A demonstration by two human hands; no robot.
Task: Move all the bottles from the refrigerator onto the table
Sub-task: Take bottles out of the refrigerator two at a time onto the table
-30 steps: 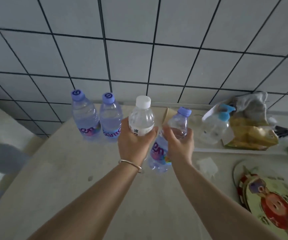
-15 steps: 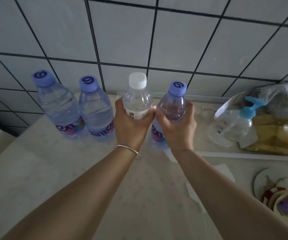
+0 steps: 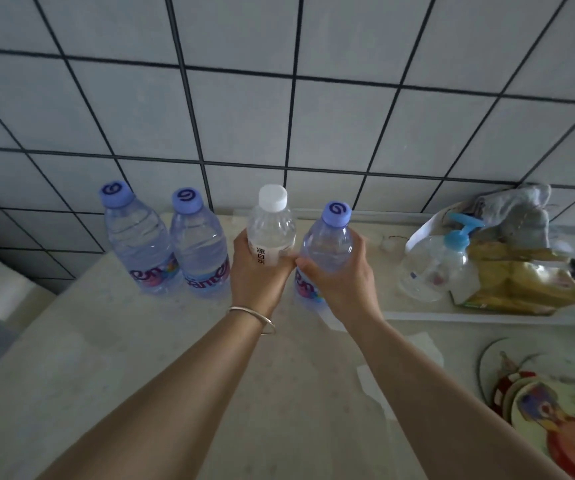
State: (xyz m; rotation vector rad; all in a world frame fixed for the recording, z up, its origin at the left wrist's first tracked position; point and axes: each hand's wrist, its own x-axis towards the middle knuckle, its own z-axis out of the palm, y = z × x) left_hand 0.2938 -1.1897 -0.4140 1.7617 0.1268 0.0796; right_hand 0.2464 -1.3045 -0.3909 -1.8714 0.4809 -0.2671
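Two purple-capped water bottles stand upright on the beige table [image 3: 71, 358] by the tiled wall, one at far left [image 3: 137, 244] and one beside it [image 3: 199, 247]. My left hand [image 3: 256, 275] grips a clear white-capped bottle [image 3: 272, 226] just right of them. My right hand [image 3: 341, 275] grips a third purple-capped bottle [image 3: 329, 237] beside that, upright and low at the table; its base is hidden behind my hand. The four bottles form a row. The refrigerator is out of view.
A white tray [image 3: 486, 317] at the right holds a clear pump bottle with a blue top [image 3: 441, 261], a gold packet [image 3: 521, 282] and a grey cloth [image 3: 521, 209]. Colourful round coasters [image 3: 556, 420] lie at the front right. Paper scraps [image 3: 417, 344] lie near my right arm.
Both hands have moved forward toward the wall with their bottles. The tilted purple-capped bottle in my right hand now stands upright in line with the others.
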